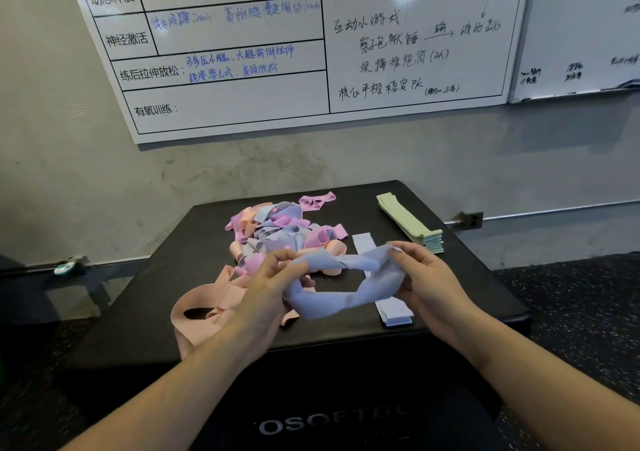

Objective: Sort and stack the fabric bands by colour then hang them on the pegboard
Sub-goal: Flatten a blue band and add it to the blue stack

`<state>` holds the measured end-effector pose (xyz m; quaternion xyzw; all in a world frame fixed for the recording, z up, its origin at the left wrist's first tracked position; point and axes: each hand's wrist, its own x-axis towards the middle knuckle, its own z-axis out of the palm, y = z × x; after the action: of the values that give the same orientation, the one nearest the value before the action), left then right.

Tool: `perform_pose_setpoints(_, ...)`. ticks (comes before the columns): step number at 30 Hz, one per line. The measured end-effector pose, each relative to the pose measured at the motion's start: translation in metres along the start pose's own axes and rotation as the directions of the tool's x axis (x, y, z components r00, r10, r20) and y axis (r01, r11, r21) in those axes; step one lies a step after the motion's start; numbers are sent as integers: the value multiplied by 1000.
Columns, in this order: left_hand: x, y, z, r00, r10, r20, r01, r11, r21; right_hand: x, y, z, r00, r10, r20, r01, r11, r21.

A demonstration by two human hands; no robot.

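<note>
Lavender fabric band (341, 286): held clear of the counter (450, 298) between both hands, twisted into an open loop. Left hand (273, 286): fingers curled round the band's left end, thumb over the cloth. Right hand (424, 282): fingers (398, 249) pinching the right end, bunched at the tips. Handling, by judgement: light, limp, a little stretchy, not fragile; it will twist and sag unless taken at both folded ends and pulled flat. Lavender stack (393, 312): flat bands lying under and just behind the held loop, partly hidden by it; the likely destination. Peach bands (199, 315): loose loops at the near left edge, one drooping over the side. Mixed pile (282, 230): pink, peach and lavender bands tangled mid-counter, unsorted. Green stack (412, 223): neat, squared, at the far right. Whiteboard (242, 86): on the wall beyond. No pegboard visible.
</note>
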<state>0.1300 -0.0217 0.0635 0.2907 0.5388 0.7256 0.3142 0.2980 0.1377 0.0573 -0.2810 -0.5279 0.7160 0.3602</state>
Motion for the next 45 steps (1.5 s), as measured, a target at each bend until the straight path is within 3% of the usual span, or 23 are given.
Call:
perform_pose_setpoints(6,-6,3,8,969,-154,194,121,977,173,1,-24,14,986,-137,97,148,982,-117)
perform_pose_setpoints(10,-2,9,28,991,-67,119,31,959,281,-7,-28,28,940,-226,255,274,947,-170)
perform_pose_setpoints(14,2,9,42,979,-74,188,31,975,222,-15,-31,36,906,-233,352,318,926,-205)
perform_pose_setpoints(17,1,3,45,982,-59,181,18,975,221,-16,-30,37,912,-269,311,342,916,-211)
perform_pose_setpoints(23,-1,-6,53,991,-15,133,-23,959,281,-18,-30,41,938,-113,328,139,989,-57)
perform_pose_setpoints(25,-1,-10,54,994,7,106,-34,967,253,-16,-26,39,949,-131,287,156,985,-67)
perform_pose_setpoints(29,0,-13,55,1000,4,-1,-4,986,165,-20,-10,32,963,-224,150,244,961,-131)
perform_pose_setpoints(33,1,-13,54,998,-8,-63,17,989,146,-28,14,24,927,-297,228,367,845,-389)
perform_pose_setpoints(35,-1,-17,53,997,-16,-72,28,985,168,-27,19,20,927,-331,178,376,809,-451)
perform_pose_setpoints(37,-2,-22,51,995,4,-95,17,977,212,-26,18,18,939,-314,140,344,840,-420)
perform_pose_setpoints(41,-3,-25,48,989,-27,-146,52,984,172,-28,23,19,977,-134,167,187,913,-362)
perform_pose_setpoints(45,-6,-24,52,988,-20,-150,30,997,66,-34,29,26,990,26,137,-23,999,-25)
